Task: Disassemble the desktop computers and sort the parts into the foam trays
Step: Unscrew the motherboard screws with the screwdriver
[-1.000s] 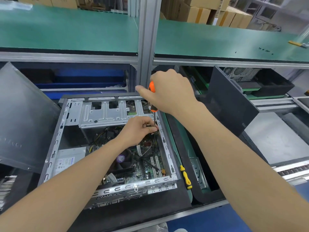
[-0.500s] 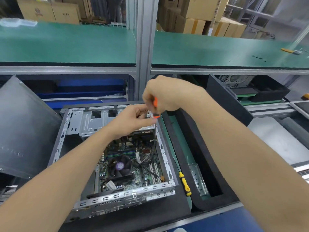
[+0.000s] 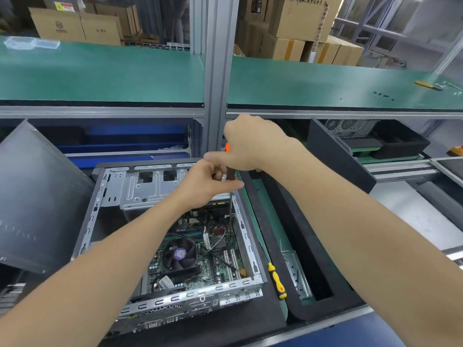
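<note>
Gripping screwdriver (image 3: 229,172) | right hand (image 3: 250,144) atop, left hand (image 3: 203,184) pinching | inside case rim (image 3: 246,236)

green-mat workbench (image 3: 258,209) | black foam pad (image 3: 225,320) carrying open grey metal computer case (image 3: 248,240) | yellow-handled screwdriver (image 3: 277,280) just right of case | long black foam tray (image 3: 297,237) beside screwdriver

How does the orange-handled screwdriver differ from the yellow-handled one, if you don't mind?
The orange-handled screwdriver stands upright, gripped by the right hand, tip down inside the computer case. The yellow-handled screwdriver lies flat beside the case, untouched. Handles differ: orange and dark versus yellow and black. Both are hand screwdrivers.
</note>
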Available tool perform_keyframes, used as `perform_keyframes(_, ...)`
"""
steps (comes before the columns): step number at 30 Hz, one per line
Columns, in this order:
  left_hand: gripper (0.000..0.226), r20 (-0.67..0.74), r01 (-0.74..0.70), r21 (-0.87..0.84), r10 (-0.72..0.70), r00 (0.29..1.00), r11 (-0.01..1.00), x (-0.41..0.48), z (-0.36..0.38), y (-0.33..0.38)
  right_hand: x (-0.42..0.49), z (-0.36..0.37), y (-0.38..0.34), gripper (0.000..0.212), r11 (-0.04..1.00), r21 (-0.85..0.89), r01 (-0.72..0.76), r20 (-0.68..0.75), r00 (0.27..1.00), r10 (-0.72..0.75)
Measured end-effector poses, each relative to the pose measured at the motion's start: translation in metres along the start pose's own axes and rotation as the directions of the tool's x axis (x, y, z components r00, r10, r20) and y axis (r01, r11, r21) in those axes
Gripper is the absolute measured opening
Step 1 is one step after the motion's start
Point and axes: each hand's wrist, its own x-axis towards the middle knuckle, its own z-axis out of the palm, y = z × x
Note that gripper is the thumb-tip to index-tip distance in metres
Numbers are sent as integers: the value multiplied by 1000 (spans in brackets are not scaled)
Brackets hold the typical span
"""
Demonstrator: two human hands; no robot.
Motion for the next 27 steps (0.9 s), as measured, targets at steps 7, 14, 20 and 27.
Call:
perform_keyframes(7,50,-150,-5,34,10,989,999,5,11,-10,10,2,-10,32,991,101,-83,181,981,64)
perform_keyframes(14,31,-18,-20,-53,19,1000,998,1,5,-8,12,-5,-8,26,984,-17,177,276,947,-166)
perform_keyframes(20,48,116,43,-197,-20,993,979,-2,-4,-6,13,5,-12,31,968,-53,246,251,941,-225)
perform_keyframes(27,49,-28,27,-229,-34,999,973,5,10,-11,8,1,-6,14,969,133,210,154,961,-229)
